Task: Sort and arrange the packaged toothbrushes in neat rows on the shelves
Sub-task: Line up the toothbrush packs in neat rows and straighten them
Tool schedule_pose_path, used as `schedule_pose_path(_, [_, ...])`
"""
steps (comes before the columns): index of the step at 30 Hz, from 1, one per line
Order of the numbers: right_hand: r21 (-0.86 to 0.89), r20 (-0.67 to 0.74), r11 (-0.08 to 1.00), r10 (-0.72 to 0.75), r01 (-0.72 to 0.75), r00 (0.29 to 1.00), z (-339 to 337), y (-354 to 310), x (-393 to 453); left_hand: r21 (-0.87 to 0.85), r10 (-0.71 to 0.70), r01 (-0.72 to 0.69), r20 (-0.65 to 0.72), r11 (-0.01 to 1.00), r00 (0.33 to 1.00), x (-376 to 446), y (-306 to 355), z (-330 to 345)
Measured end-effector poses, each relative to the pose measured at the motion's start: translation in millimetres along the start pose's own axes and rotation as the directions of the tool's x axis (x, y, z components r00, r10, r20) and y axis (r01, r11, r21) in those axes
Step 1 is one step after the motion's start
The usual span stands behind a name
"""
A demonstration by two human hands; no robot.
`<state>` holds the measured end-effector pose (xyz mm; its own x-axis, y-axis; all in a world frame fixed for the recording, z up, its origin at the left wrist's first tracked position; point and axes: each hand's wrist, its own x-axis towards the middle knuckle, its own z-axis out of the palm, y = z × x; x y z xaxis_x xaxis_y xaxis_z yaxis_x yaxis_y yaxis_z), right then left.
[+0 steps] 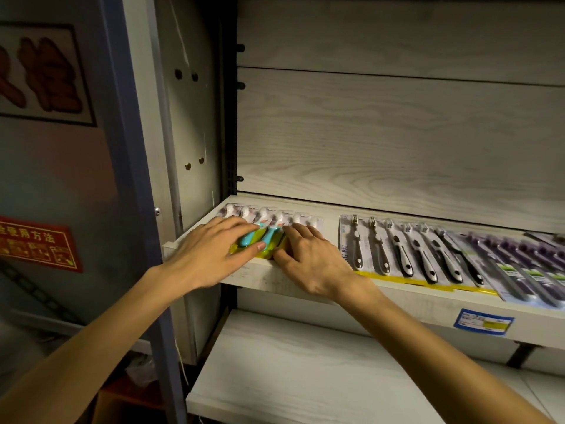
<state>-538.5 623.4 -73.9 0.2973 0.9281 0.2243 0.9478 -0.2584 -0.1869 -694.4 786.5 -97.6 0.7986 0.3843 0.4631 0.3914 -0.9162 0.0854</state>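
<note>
Rightmost toothbrush packs blurred, edge-cropped

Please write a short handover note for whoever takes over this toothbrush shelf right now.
Left hand: flat, fingers straight, pressing on the teal-handled toothbrush packs at the shelf's left end.
Right hand: flat on the same group's right side.
Shelf: the silver-and-black toothbrush packs lie overlapped in a row mid-shelf; the purple toothbrush packs continue to the right.
Done: three groups laid out.
Left: square up the teal group; the lower shelf holds no packs in view.
</note>
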Motion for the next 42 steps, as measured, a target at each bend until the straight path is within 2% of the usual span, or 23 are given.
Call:
schedule_pose_path(6, [0.093,-0.023,0.996,0.014,-0.011,1.000,2.3,3.6,4.4,0.052,-0.060,0.062,-0.040,0.997,0.997,-6.7,-3.7,2.0])
schedule_pose_path(9, [0.241,-0.002,0.969,0.056,-0.054,0.998,0.3,4.2,9.5,0.047,-0.024,0.021,0.065,0.999,0.998,-1.7,-4.9,-0.4])
schedule_pose_path(12, [0.202,0.010,0.979,0.021,-0.022,1.000,5.1,6.7,12.2,-0.004,0.004,-0.003,0.202,1.000,0.979,4.6,-9.7,-4.0])
schedule_pose_path(14, [0.164,0.028,0.986,-0.004,0.000,1.000,7.4,7.1,13.6,-0.029,0.006,0.000,0.221,1.000,0.975,6.8,-11.2,-6.3])
schedule_pose_path(19, [0.047,0.100,0.998,-0.040,0.036,0.994,9.7,7.6,16.9,-0.059,0.004,0.003,0.111,0.998,0.994,-0.5,-7.9,-5.0])
schedule_pose_path(22, [0.061,0.116,0.998,-0.028,0.021,0.993,11.8,9.7,16.5,-0.031,-0.004,0.006,0.053,1.000,0.999,-7.3,-6.5,-3.8])
schedule_pose_path(26, [0.132,0.100,0.991,-0.012,-0.001,0.995,11.4,10.6,16.9,0.025,-0.034,0.033,0.058,0.999,0.998,-12.9,-3.0,-0.3])
schedule_pose_path(34, [0.015,0.126,0.999,-0.044,0.042,0.991,14.1,9.2,15.8,-0.012,-0.042,0.042,0.017,0.999,0.999,-16.1,5.7,-3.5])
schedule_pose_path(42, [-0.025,0.191,0.997,-0.065,0.071,0.979,5.5,5.5,9.0,-0.080,0.003,-0.004,-0.006,0.997,1.000,-21.4,5.7,-8.4])
